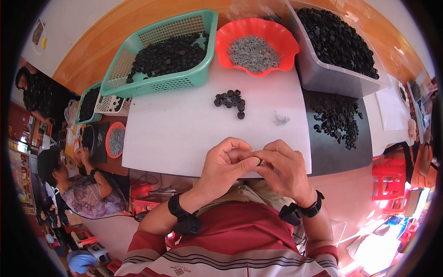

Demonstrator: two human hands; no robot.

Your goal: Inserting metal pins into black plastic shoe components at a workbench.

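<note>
My left hand [226, 161] and my right hand [282, 167] meet over the near edge of the white table surface, fingertips pinched together. Between them shows a bit of a small black part [260, 161], mostly covered by the fingers. Farther up the white sheet [175, 134] lies a small cluster of round black plastic parts [230, 99]. To the right of that cluster sits a little heap of thin metal pins [281, 119]. Both wrists wear black straps with small devices.
Along the back stand a green basket [203, 76] of black parts, a red scalloped bowl [288, 44] of metal pins and a grey bin [323, 76] of black parts. Loose black parts [340, 121] lie on a dark mat at right. A co-worker [87, 189] sits at left; red stools [389, 180] stand right.
</note>
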